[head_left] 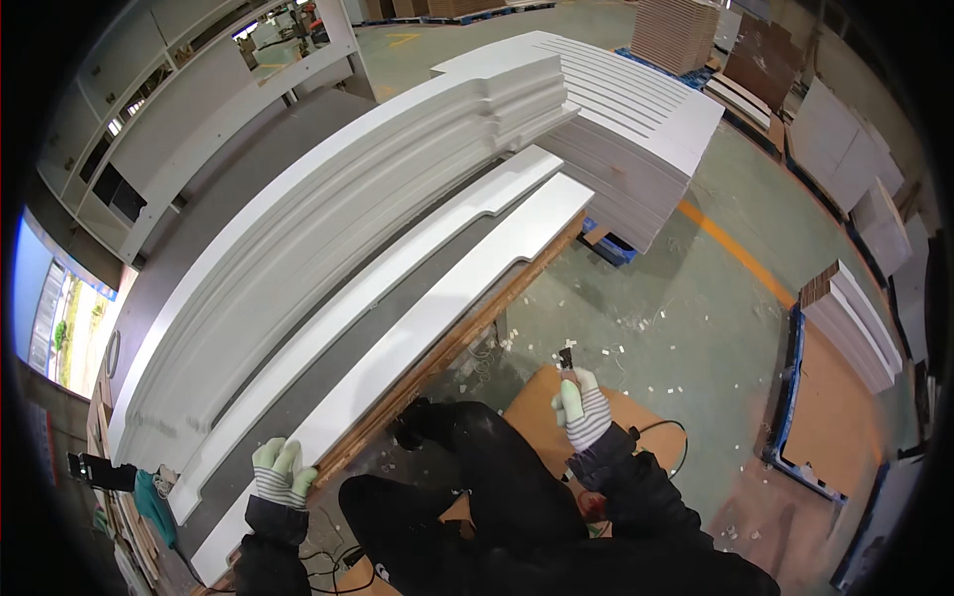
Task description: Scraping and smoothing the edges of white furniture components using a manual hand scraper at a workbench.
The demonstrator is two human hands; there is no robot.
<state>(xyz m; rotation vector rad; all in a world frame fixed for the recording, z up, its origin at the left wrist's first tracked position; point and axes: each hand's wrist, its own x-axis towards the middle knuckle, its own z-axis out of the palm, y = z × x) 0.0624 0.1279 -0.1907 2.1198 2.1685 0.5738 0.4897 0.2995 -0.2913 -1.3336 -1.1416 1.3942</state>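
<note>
A long white board point(437, 303) with a stepped cutout lies along the near edge of the workbench. My left hand point(281, 473), in a striped glove with pale green fingers, holds the near end of that board at its edge. My right hand point(580, 409), gloved the same way, is raised off to the right of the bench. Its fingers are closed round a small black-tipped tool point(566, 358), whose exact kind I cannot make out. Behind the first board lies a second white board point(373, 288) of similar shape, with a dark strip of bench between them.
A tall row of stacked white boards point(338, 189) stands behind on the bench. A pallet stack of white panels point(636, 129) is beyond its far end. Cardboard point(542, 392) and white scraps lie on the green floor. Another pallet point(830, 427) sits at the right.
</note>
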